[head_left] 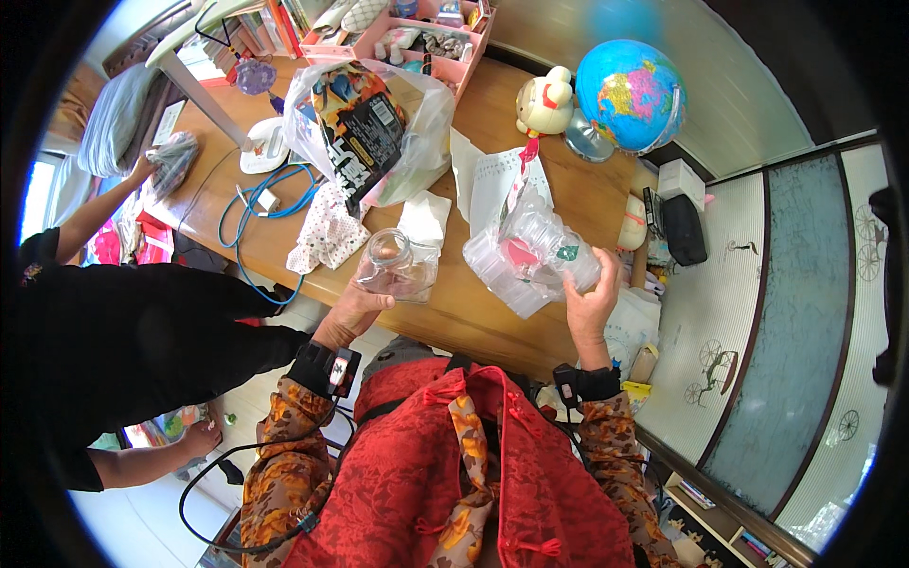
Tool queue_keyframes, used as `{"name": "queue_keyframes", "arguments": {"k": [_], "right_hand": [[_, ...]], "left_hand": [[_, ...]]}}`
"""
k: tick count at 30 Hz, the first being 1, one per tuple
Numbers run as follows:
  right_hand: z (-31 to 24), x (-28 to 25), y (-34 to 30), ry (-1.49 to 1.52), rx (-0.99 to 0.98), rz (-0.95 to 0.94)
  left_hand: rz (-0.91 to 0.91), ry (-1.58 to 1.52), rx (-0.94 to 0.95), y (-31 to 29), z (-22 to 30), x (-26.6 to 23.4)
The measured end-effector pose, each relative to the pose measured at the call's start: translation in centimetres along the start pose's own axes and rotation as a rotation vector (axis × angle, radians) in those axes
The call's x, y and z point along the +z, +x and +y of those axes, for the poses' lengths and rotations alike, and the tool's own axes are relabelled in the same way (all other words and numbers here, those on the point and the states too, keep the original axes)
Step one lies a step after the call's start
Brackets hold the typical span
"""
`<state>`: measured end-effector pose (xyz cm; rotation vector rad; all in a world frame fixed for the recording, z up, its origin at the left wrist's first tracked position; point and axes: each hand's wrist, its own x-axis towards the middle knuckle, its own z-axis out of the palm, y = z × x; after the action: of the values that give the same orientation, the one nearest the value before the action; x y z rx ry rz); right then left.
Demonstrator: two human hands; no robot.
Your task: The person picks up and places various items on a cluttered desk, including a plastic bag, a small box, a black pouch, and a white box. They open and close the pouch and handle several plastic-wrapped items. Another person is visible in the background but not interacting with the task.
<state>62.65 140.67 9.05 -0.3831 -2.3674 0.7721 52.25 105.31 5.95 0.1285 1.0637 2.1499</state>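
One clear jar (412, 270) sits gripped in my left fingers (379, 301), on my feed; my right fingers (574, 288) grip a clear bottle (557, 248), its long axis slanting away leftward.

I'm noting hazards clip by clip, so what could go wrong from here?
The clear jar in the left grip is near the front edge of the desk, so a slip might send it over. The right grip is on a clear bottle crowded against other clear plastic; moving it could drag pieces along. The black cord looping by the left sleeve might snag.
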Motion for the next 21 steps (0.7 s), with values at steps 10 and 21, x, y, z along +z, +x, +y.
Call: {"name": "queue_keyframes", "arguments": {"k": [10, 21], "right_hand": [[0.0, 0.2, -1.7, 0.01, 0.145, 0.074], [1.1, -1.1, -3.5, 0.102, 0.285, 0.123]], "left_hand": [[0.052, 0.084, -0.049, 0.1, 0.9, -0.7], [0.284, 0.11, 0.254, -0.7, 1.8, -4.7]]}}
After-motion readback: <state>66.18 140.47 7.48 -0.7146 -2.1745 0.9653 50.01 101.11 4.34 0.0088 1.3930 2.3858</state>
